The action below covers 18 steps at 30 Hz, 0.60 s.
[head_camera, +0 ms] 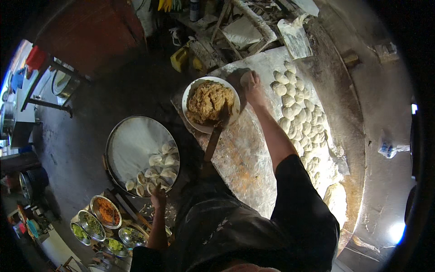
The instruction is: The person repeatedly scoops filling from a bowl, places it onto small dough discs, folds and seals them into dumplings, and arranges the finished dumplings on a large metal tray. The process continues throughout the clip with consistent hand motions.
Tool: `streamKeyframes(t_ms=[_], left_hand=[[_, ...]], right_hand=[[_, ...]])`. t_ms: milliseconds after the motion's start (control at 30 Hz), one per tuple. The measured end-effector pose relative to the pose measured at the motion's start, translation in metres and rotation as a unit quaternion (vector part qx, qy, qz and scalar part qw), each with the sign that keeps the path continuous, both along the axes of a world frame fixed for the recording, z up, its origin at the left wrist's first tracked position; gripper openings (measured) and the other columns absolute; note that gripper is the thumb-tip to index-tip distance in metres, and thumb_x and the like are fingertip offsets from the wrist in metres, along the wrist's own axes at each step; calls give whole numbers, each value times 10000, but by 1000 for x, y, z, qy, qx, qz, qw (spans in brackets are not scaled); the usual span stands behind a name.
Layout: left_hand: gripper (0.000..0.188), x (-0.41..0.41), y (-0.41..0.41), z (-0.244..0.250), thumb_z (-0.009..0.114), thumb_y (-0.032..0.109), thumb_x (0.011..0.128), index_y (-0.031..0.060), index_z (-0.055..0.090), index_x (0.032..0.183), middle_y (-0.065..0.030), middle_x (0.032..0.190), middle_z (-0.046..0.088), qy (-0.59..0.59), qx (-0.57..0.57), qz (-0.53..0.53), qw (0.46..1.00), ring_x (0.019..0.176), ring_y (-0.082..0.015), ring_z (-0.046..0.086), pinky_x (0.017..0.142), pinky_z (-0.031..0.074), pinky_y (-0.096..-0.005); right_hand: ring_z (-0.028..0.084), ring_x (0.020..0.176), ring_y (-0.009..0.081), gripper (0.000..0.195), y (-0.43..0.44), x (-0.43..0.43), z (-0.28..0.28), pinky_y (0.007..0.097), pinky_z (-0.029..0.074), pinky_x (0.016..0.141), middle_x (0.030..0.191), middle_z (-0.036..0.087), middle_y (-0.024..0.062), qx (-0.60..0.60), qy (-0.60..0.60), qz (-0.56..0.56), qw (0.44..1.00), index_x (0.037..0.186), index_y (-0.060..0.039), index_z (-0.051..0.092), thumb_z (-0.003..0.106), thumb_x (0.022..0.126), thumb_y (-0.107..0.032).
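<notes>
My right hand [254,89] is at the far part of the floured table [244,163], with its fingers on a flat round of dough [245,79]. Just left of it stands a white bowl [237,114] of brown minced filling [210,99]; a wooden paddle [214,144] leans out over the near rim. My left hand [158,198] reaches the near edge of a large round tray [136,142]. Its fingers are beside folded dumplings [169,172] there; whether they hold one is unclear. Several dumplings are grouped along the tray's near right side.
Many dough balls [299,102] cover the table's right side, with a larger dough lump [335,200] near me. Metal bowls of shredded orange [107,211] and green [91,224] food stand at lower left. A yellow jug [179,59] and cluttered wooden frames [251,23] lie beyond the table.
</notes>
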<state>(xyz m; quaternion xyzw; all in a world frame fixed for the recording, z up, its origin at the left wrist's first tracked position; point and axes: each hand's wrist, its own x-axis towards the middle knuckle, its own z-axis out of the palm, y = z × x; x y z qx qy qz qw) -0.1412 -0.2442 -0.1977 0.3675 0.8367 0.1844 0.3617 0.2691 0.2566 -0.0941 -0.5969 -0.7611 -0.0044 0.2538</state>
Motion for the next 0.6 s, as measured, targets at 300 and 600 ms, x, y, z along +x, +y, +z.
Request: streamKeyframes(t_ms=[300, 600], left_hand=[[334, 36, 31, 25, 591, 213, 963, 133, 671, 1278, -121, 1039, 739, -55, -14, -19, 998, 849, -290, 713, 694, 551, -426], [328, 87, 112, 112, 546, 232, 1020, 86, 637, 1299, -90, 959, 719, -25, 76, -139, 987, 750, -213, 667, 653, 522, -381]], right_hand=[[333, 1422, 429, 503, -195, 6, 22, 548, 307, 1164, 1468, 432, 240, -128, 85, 80, 985, 1326, 5, 525, 663, 862, -132], [145, 1479, 484, 746, -271, -23, 51, 607, 118, 1189, 1599, 197, 250, -190, -32, -12, 981, 1544, -72, 294, 564, 954, -440]])
